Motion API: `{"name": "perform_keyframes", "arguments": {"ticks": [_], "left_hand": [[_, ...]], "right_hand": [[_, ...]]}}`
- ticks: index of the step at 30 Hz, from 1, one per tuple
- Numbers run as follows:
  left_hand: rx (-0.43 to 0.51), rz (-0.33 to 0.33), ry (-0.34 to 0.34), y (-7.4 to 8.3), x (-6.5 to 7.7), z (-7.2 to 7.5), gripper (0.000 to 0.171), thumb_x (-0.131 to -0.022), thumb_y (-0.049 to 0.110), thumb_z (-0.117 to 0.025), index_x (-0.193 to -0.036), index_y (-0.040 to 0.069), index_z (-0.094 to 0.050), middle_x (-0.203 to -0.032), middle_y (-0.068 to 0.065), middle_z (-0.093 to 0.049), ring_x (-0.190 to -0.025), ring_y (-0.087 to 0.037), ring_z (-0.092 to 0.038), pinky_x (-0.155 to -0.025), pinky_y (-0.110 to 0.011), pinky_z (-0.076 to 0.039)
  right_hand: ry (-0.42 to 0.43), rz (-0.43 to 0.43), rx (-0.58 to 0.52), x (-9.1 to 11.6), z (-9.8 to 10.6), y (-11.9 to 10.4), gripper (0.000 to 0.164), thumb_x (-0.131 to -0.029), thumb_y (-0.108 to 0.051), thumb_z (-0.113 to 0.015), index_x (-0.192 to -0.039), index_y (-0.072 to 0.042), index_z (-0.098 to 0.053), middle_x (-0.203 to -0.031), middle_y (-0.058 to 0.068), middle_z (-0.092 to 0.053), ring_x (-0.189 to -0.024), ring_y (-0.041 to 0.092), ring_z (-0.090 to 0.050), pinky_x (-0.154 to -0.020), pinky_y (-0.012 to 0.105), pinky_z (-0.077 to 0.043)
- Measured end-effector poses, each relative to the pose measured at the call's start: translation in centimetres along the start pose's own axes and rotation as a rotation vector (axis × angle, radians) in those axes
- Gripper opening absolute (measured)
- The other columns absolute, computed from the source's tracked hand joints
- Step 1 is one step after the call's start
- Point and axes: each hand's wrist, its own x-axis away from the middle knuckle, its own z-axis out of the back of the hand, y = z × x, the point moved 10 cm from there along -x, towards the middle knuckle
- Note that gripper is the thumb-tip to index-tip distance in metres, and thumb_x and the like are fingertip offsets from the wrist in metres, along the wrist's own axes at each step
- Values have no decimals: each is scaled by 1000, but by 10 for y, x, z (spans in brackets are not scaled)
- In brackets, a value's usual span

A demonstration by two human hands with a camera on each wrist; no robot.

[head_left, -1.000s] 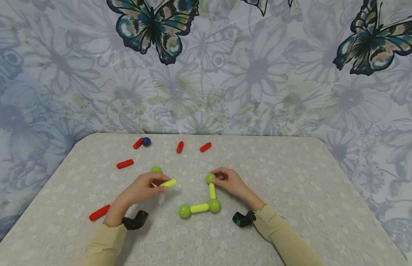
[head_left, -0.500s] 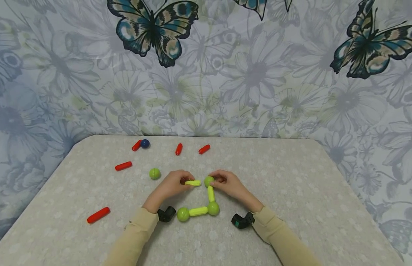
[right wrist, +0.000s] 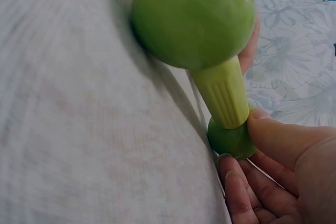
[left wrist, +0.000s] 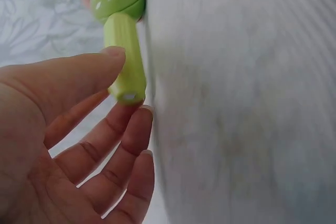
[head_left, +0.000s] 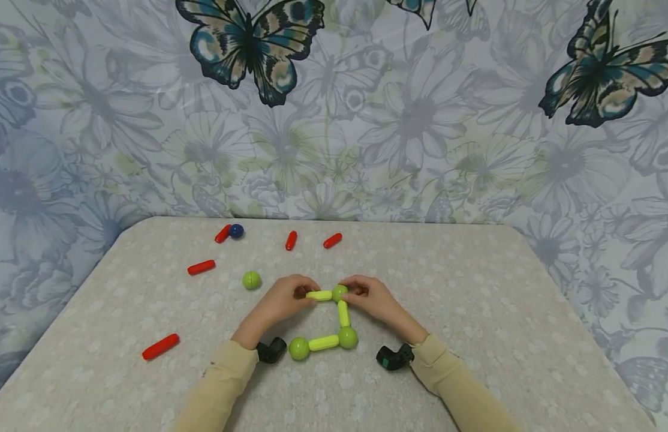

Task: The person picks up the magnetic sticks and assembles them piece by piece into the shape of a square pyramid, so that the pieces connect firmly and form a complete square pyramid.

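Observation:
My left hand (head_left: 280, 303) pinches a yellow-green ribbed stick (head_left: 320, 295) between thumb and fingers. The stick's far end meets a green ball (head_left: 339, 293), which my right hand (head_left: 374, 303) grips. From that ball a second yellow-green stick (head_left: 343, 314) runs toward me to a green corner ball (head_left: 348, 337). A third stick (head_left: 324, 342) leads left from the corner to another green ball (head_left: 298, 348). In the left wrist view, the thumb lies along the pinched stick (left wrist: 126, 66). The right wrist view has thumb and fingertips around the gripped ball (right wrist: 231, 141).
A loose green ball (head_left: 251, 279) lies left of my left hand. Several red sticks are scattered about, one at far left (head_left: 161, 347). A dark blue ball (head_left: 236, 231) sits beside a red stick (head_left: 223, 233) at the back of the patterned table (head_left: 474, 288), before the wall.
My left hand has carried the yellow-green stick rightward up to the ball in my right hand, uncovering the loose green ball. My right hand has stayed in place, holding its ball.

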Motion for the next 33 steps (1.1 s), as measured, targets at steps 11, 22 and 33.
{"name": "perform_keyframes", "arguments": {"ticks": [11, 22, 33], "left_hand": [[-196, 132, 313, -17, 26, 74, 31, -83, 6, -71, -113, 3, -65, -123, -19, -49, -114, -38, -44, -91, -53, -37], [-296, 314, 204, -67, 45, 88, 34, -83, 11, -72, -113, 0, -63, -93, -16, -57, -79, -29, -54, -66, -41, -46], [8, 241, 120, -64, 37, 53, 30, -85, 22, -71, -105, 3, -61, -97, -9, -61, -86, -24, -58, -70, -38, -48]], "right_hand": [[16, 3, 31, -7, -1, 27, 28, -89, -19, -66, -114, -6, -65, -97, 2, -63, -78, 15, -55, -67, 28, -45], [11, 10, 36, -7, -2, 27, 28, -90, -19, -66, -115, -6, -65, -97, 1, -63, -77, 13, -55, -67, 27, -46], [11, 23, 26, -9, -3, 27, 29, -90, -15, -65, -115, -2, -63, -97, 5, -63, -77, 18, -55, -65, 28, -44]]}}
